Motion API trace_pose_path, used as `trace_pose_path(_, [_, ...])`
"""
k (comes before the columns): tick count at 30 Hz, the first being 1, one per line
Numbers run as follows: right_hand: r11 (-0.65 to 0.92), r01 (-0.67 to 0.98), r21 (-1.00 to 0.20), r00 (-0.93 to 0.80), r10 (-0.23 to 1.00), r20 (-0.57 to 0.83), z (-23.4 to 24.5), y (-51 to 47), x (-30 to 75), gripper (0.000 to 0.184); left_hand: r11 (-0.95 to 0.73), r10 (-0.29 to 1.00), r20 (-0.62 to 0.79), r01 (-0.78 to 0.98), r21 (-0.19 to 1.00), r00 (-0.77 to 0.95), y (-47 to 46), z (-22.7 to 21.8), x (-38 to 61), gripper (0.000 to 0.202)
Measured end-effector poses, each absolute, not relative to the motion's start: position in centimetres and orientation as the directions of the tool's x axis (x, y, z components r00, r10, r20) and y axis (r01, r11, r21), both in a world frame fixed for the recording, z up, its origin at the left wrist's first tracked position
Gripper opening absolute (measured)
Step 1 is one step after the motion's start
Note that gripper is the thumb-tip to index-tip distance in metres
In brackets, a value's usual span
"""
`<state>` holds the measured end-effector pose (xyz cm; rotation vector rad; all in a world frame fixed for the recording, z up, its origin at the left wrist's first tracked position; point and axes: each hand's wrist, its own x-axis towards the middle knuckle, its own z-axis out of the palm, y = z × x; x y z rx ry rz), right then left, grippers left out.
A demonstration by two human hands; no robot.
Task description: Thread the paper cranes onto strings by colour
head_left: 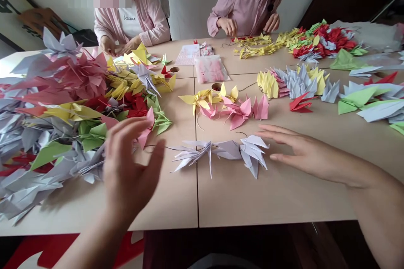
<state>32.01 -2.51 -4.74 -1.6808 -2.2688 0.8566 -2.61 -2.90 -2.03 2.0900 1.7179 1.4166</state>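
Observation:
Between my hands, a string of pale lavender paper cranes [225, 150] lies on the table [240, 201], its dark thread running out to the left. My left hand [129, 172] hovers at the left end with thumb and fingers apart, in front of a big heap of coloured paper cranes [72, 113]. On the other side, my right hand [293, 147] has its fingers stretched out beside the right end of the lavender string; I see nothing in it. Just behind lie pink paper cranes [238, 111] and yellow paper cranes [198, 100], loosely strung.
A red crane [301, 103] and a row of strung cranes [296, 82] lie right of centre. Loose folded paper [375, 96] covers the right side. A plastic packet [211, 69] lies at the back, where two people in pink sleeves [154, 21] work.

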Motion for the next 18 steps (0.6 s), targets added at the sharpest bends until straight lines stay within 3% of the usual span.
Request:
trace_pose_path(1, [0.217,0.789,-0.575,-0.371,0.914,-0.164,-4.7,-2.0,31.5,0.050,-0.453,0.795,0.595,0.767,0.455,0.118,-2.8,-1.9,-1.6,0.031])
trace_pose_path(3, [0.267,0.742,-0.616,-0.431,0.893,-0.132,-4.7,-0.9,30.2,0.043,-0.608,0.767,0.465,0.734,0.304,0.442,-2.4,-1.9,0.3,0.029])
trace_pose_path(6, [0.326,0.712,-0.622,-0.488,0.867,-0.104,-5.0,0.5,28.4,0.033,-0.695,0.717,0.212,0.658,0.290,0.664,-1.7,-2.9,1.7,0.044])
trace_pose_path(10, [0.358,0.756,-0.548,-0.491,0.863,-0.114,-5.1,1.9,27.3,0.028,-0.635,0.761,0.064,0.720,0.280,0.646,-0.8,-4.7,0.6,0.065])
trace_pose_path(14, [0.289,0.852,-0.437,-0.398,0.899,-0.184,-4.9,3.0,27.2,0.027,-0.516,0.848,0.014,0.819,0.252,0.530,-0.1,-5.2,-1.1,0.053])
trace_pose_path(18, [0.286,0.837,-0.466,-0.408,0.895,-0.183,-5.1,3.3,27.5,0.037,-0.418,0.902,0.008,0.869,0.266,0.432,0.3,-4.8,-1.8,0.037])
